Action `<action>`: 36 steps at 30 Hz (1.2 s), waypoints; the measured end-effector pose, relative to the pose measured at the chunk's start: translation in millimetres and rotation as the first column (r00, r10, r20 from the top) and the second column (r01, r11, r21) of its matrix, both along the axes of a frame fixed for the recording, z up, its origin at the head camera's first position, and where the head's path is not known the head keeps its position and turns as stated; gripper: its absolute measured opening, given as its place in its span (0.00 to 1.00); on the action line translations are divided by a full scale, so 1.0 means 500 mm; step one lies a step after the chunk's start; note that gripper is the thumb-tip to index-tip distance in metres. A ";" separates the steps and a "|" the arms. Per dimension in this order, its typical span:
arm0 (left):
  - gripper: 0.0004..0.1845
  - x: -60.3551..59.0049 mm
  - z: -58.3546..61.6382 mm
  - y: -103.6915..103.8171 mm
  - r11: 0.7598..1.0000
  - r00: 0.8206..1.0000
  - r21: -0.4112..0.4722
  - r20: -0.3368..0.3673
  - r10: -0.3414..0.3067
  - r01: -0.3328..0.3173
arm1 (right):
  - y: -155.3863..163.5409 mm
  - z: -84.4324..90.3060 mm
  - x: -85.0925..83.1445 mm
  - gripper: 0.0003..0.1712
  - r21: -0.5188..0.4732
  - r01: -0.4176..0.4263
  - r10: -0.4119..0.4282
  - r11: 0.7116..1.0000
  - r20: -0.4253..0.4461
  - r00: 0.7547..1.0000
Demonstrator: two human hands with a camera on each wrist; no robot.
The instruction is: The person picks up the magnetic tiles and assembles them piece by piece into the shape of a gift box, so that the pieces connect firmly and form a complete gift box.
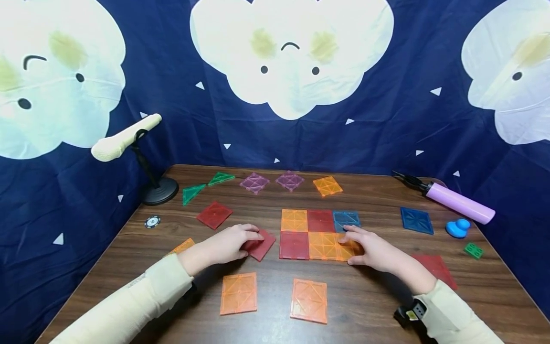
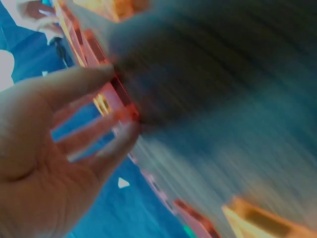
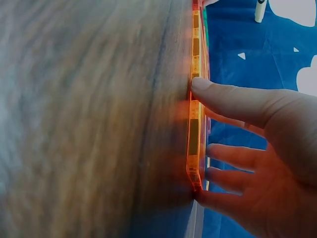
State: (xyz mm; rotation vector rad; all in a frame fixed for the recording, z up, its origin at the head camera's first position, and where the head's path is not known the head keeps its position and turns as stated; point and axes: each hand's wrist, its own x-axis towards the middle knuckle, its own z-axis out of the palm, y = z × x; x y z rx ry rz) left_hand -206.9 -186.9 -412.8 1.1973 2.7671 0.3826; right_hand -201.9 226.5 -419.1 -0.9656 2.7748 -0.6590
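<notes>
With my left hand (image 1: 235, 242) I am gripping a red translucent plastic square tile (image 1: 264, 246), just left of a two-row block of coloured square tiles (image 1: 319, 228). My right hand (image 1: 370, 247) is holding an orange translucent plastic square tile (image 1: 347, 252) at the block's near right corner. Two loose orange tiles (image 1: 238, 293) are lying nearer me on the brown wood-grain table (image 1: 365, 310).

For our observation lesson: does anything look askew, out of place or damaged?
Yes: behind the brown wooden table, the dark-blue fabric backdrop looks hung upside down, because its central white cloud face has the mouth above the eyes. No damage shows.
</notes>
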 end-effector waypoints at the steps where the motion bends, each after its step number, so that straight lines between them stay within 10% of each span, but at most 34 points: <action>1: 0.26 0.001 -0.001 0.006 1.000 1.000 -0.002 -0.026 0.018 -0.018 | 0.000 0.000 -0.001 0.22 -0.002 -0.002 0.002 1.000 0.000 1.000; 11: 0.25 0.000 -0.012 0.064 0.983 0.977 -0.059 -0.136 0.164 -0.174 | -0.001 0.001 -0.002 0.22 -0.005 0.006 -0.006 1.000 0.022 1.000; 26: 0.23 0.018 0.001 0.071 0.990 0.979 -0.042 -0.156 0.129 -0.137 | 0.002 0.003 -0.006 0.22 0.006 0.012 -0.012 1.000 0.034 0.999; 36: 0.24 0.002 0.006 0.056 0.980 0.979 0.000 -0.027 0.201 -0.201 | 0.003 0.000 -0.003 0.22 0.006 0.016 -0.016 1.000 0.035 0.999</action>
